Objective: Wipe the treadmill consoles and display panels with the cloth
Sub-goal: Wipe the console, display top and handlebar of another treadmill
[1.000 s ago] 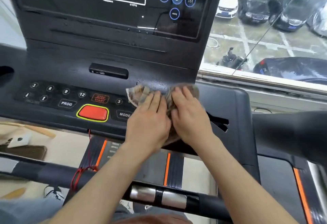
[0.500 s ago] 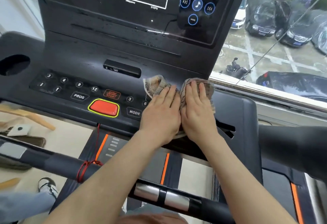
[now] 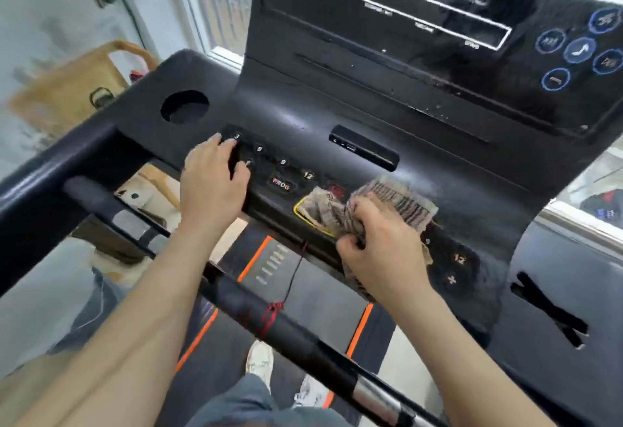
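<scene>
Mid-wipe: crumpled brown patterned cloth (image 3: pixel 387 204) clenched in right hand (image 3: pixel 381 251) over keypad centre; left hand (image 3: pixel 210 184) splayed empty at nine o'clock; glossy black display panel (image 3: pixel 438 39) at twelve apparently unwiped.

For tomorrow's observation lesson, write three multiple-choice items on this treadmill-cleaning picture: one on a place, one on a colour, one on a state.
1. Where is the cloth?
A. In the round cup hole
B. On the middle of the button panel, over the yellow-rimmed button
C. On the screen

2. What colour are the stripes along the belt edges?
A. Orange
B. Green
C. White

3. What is the left hand doing?
A. Gripping the cloth
B. Hanging off the handlebar
C. Resting flat and empty on the numbered buttons

Key: 1 B, the cloth lies on the button panel with the yellow rim showing at its edge. 2 A, an orange stripe runs beside the belt. 3 C, only the right hand clutches the cloth.
</scene>
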The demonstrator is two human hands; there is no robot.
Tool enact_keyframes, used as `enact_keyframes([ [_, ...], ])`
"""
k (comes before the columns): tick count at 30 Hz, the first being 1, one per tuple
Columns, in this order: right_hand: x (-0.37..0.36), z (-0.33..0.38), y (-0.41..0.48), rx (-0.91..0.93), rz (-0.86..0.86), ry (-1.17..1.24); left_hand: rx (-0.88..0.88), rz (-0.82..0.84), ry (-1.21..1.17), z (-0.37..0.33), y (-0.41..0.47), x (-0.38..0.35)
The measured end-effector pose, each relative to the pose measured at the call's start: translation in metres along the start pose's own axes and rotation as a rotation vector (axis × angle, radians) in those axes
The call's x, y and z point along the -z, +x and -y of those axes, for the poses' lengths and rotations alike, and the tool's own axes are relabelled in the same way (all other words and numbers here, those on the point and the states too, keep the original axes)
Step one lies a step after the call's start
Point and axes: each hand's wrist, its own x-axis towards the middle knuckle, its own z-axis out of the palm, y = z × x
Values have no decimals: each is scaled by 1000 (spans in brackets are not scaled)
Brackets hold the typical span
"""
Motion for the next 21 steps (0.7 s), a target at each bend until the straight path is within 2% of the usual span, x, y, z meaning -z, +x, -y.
enact_keyframes([
  [3,-12,22,23,82,75,117,-21,-52,-42,25,21,3],
  [10,-39,85,80,224,348,185,-52,-123,-148,50,71,14],
  [12,-49,98,92,180,306,235,-43,-112,-215,57,83,14],
  [14,-63,109,104,106,182,283,-14,-128,-266,61,87,13],
  [16,-73,116,115,102,73,233,-8,-168,-297,60,83,11],
  [21,-84,110,125,150,-35,88,-59,-247,-324,70,88,4],
])
